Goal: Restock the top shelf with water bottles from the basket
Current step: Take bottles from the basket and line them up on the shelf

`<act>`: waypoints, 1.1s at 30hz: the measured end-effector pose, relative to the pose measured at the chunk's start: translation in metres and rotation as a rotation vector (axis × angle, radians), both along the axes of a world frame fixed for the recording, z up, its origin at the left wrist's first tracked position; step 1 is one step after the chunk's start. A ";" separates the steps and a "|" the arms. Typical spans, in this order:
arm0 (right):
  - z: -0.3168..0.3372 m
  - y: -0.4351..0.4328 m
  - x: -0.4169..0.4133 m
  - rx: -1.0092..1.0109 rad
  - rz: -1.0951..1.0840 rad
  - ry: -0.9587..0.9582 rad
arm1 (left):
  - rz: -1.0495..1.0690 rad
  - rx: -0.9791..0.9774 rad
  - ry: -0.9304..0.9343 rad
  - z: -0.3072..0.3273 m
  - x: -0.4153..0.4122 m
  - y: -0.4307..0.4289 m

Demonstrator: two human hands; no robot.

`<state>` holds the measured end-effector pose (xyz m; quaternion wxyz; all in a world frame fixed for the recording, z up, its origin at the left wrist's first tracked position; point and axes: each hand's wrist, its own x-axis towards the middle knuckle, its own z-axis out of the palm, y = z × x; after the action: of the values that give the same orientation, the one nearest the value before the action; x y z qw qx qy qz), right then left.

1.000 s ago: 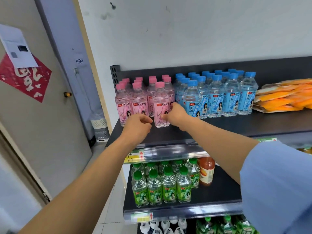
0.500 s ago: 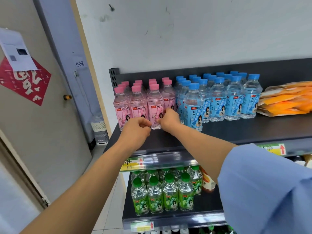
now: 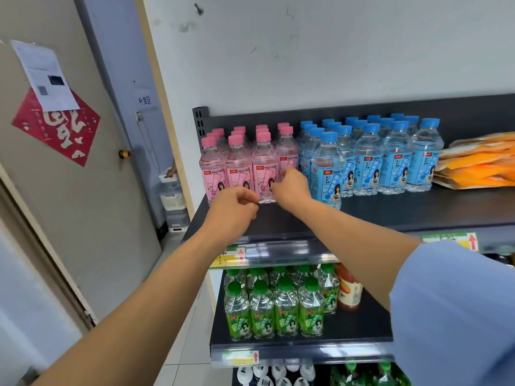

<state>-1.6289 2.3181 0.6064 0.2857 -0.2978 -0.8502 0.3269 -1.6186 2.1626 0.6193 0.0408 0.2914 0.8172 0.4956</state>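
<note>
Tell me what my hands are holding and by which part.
Your right hand grips the pink-capped bottle between your hands, low on its label. Your left hand curls by its base; whether it grips the bottle cannot be told.

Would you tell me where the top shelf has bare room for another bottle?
The bare front strip of the top shelf, ahead of the blue bottles and orange packets, is free. Behind it the pink bottles and blue rows stand packed.
</note>
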 end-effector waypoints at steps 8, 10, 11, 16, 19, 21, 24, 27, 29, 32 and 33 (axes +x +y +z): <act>0.019 -0.023 0.084 0.064 0.156 0.133 | -0.067 0.018 -0.001 0.004 0.062 -0.003; 0.021 -0.029 0.110 0.065 0.190 0.145 | -0.074 0.011 0.010 0.005 0.083 -0.007; 0.021 -0.031 0.122 0.069 0.201 0.150 | -0.075 0.014 0.009 0.005 0.092 -0.008; 0.017 -0.039 0.196 0.084 0.244 0.115 | -0.084 0.016 0.008 0.001 0.156 -0.021; 0.010 -0.041 0.237 0.097 0.234 0.084 | -0.096 0.010 -0.010 -0.005 0.195 -0.029; 0.006 -0.044 0.263 0.096 0.240 0.073 | -0.096 0.003 -0.029 -0.013 0.220 -0.035; -0.005 -0.054 0.300 0.086 0.271 0.036 | -0.097 -0.026 -0.025 -0.025 0.255 -0.047; -0.019 -0.064 0.328 0.070 0.290 -0.033 | -0.105 -0.048 -0.025 -0.038 0.284 -0.060; -0.028 -0.070 0.343 0.079 0.301 -0.105 | -0.105 -0.050 -0.045 -0.045 0.299 -0.067; -0.041 -0.076 0.360 0.093 0.333 -0.185 | -0.112 -0.068 -0.076 -0.055 0.316 -0.074; -0.044 -0.077 0.365 0.096 0.337 -0.212 | -0.121 -0.076 -0.088 -0.058 0.320 -0.074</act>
<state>-1.2641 2.2410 0.5621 0.1497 -0.1701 -0.9279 0.2960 -1.2987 2.0883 0.5608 0.1174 0.3164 0.8137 0.4733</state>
